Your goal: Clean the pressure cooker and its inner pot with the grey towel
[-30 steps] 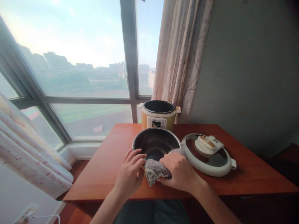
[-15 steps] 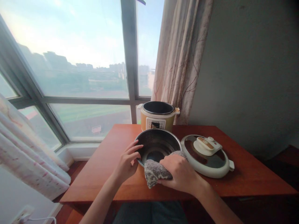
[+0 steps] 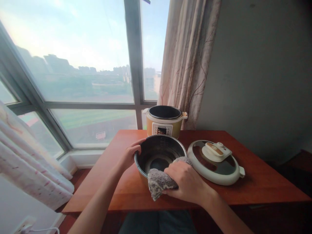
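Note:
A dark metal inner pot point(image 3: 151, 150) tilts toward me over the table, its inside showing. My left hand point(image 3: 129, 156) holds the pot's left rim, fingers wrapped along the outside and the tips partly hidden. Bunched in my right hand point(image 3: 184, 180) is a grey patterned cloth point(image 3: 158, 182), which lies over the pot's near right rim. Just behind the pot stands the yellow and white electric cooker body point(image 3: 149, 127), its top uncovered. To the right rests the cooker's round lid point(image 3: 195, 161), handle side up.
All of this is on a reddish-brown wooden table point(image 3: 258, 182) by a large window point(image 3: 90, 81). A curtain point(image 3: 187, 65) hangs behind the cooker, and another curtain point(image 3: 31, 162) is at the left. A socket with a plugged-in cable point(image 3: 25, 226) sits low left.
The pot has shifted slightly left and tipped a little. My left hand has moved left and up around its rim. My right hand and the cloth have moved slightly left with it.

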A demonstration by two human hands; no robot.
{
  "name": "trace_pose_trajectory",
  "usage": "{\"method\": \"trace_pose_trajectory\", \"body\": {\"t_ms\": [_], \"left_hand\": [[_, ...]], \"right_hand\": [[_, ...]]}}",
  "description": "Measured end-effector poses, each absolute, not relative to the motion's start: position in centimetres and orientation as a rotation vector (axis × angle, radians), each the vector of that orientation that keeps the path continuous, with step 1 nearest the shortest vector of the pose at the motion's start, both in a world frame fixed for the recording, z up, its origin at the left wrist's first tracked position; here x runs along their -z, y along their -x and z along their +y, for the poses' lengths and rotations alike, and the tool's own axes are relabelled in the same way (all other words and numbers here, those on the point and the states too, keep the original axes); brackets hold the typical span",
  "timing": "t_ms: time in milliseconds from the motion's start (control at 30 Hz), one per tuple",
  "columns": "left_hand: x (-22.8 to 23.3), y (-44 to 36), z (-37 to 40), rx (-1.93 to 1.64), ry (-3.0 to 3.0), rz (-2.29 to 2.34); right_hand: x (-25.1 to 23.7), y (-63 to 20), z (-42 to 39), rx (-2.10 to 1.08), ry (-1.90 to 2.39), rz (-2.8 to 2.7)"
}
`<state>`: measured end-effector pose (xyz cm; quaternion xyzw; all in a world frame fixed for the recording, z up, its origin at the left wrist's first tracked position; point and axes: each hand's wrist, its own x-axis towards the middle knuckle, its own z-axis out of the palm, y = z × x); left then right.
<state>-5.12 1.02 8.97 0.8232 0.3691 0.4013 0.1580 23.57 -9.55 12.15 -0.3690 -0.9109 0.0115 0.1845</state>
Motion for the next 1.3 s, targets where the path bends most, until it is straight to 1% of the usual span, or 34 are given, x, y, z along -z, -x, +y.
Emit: {"method": "trace_pose_trajectory", "body": {"t_ms": [267,367,467,567,733,833,1033,1300], "left_hand": [[-8.4,5.5,-1.1,-1.163,-2.509,1.272],[-8.3,5.6,-2.6,-1.267,-2.620,1.367],[-8.4,4.6,-5.0,-1.330,-2.755,1.355],[-8.6,2.5,-7.8,-1.280,-2.875,1.286],[-8.8,-0.4,-10.6,-1.255,-2.845,1.264],[-9.0,-0.5,-10.5,-1.273,-2.821,1.325],[-9.1,1.1,-8.9,-1.255,-2.820,1.270],[-9.0,4.6,-5.5,-1.057,-2.763,1.247]], "right_hand": [[-11.8,-23.6,-9.6,-0.019,1.054,-2.530],[-11.8,-23.5,-9.7,-0.018,1.059,-2.520],[-11.8,-23.3,-9.8,-0.008,1.065,-2.521],[-11.9,-23.2,-9.7,0.008,1.074,-2.518],[-11.8,-23.1,-9.6,0.033,1.095,-2.510],[-11.5,-23.0,-9.7,0.038,1.091,-2.511],[-11.4,-23.1,-10.1,0.009,1.088,-2.524],[-12.4,-23.7,-9.8,-0.024,1.068,-2.568]]}}
